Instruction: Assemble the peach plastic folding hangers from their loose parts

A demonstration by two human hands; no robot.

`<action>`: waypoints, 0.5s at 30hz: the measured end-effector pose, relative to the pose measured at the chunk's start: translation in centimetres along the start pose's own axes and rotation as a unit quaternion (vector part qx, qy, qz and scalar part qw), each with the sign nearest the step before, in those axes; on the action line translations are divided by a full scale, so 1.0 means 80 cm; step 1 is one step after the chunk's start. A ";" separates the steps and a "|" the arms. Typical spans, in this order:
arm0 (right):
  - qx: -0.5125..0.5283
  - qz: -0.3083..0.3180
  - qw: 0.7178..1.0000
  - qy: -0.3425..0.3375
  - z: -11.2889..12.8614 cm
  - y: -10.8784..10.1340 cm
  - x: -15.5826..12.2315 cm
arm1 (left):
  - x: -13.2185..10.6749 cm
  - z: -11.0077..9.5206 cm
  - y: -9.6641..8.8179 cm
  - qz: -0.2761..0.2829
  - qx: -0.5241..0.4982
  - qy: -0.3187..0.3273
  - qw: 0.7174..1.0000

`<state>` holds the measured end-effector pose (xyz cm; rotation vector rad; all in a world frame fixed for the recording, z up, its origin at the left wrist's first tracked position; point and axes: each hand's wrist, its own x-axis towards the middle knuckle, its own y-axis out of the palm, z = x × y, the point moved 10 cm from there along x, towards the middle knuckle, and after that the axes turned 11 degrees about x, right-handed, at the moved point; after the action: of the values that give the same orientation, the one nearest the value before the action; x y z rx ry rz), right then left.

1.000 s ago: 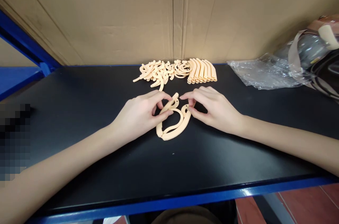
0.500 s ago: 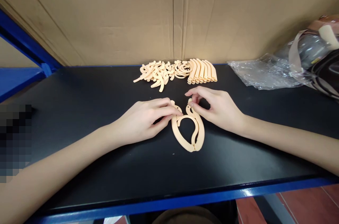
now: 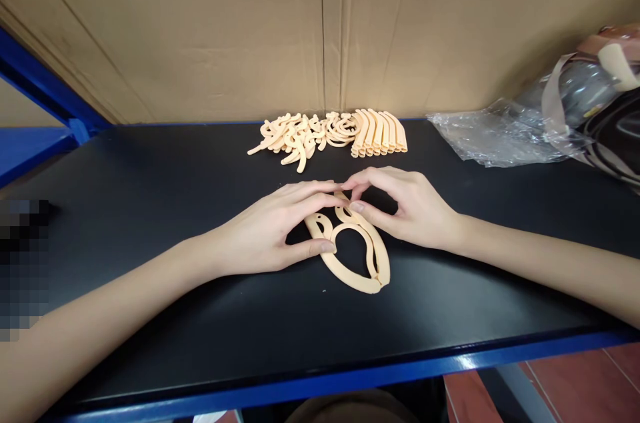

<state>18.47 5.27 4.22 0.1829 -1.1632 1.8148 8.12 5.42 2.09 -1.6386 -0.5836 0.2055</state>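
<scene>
As the fingertips of both hands meet over the top of the cream hanger-like assembly (image 3: 345, 276), its upper end is partly lost to sight. It lies flat on the black counter (image 3: 200, 336), right between the hands, two curved arms joined at the near end around an inner hook-shaped piece (image 3: 371, 251). The left hand (image 3: 277, 226) is spread, thumb on the left-side arm, long fingers reaching across the top. And the right hand (image 3: 400, 203) curls in, thumb against the other arm's upper end; whether it grips, I can't tell. Behind sit a tangled pile of small curved pieces (image 3: 295, 136), overlapping too much to count, and a tidy row of hollow arms (image 3: 377, 133). Over right, a crumpled clear bag (image 3: 495, 136) blurs into clutter cut by the edge; far left, pixelation (image 3: 23, 263) masks everything beneath.
</scene>
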 end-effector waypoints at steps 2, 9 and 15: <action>-0.007 -0.004 1.000 -0.009 0.002 -0.002 0.000 | 0.000 0.001 0.004 0.008 -0.009 0.004 1.000; -0.055 0.031 0.996 -0.062 0.010 0.009 -0.001 | 0.002 0.001 0.001 0.010 0.059 0.008 0.998; -0.067 0.056 0.994 -0.063 0.012 0.015 0.001 | 0.000 0.014 -0.005 0.016 0.176 -0.034 0.984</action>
<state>17.14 4.44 4.02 0.1585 -1.4033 1.8373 7.49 6.41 2.32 -1.3032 -0.5387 0.3688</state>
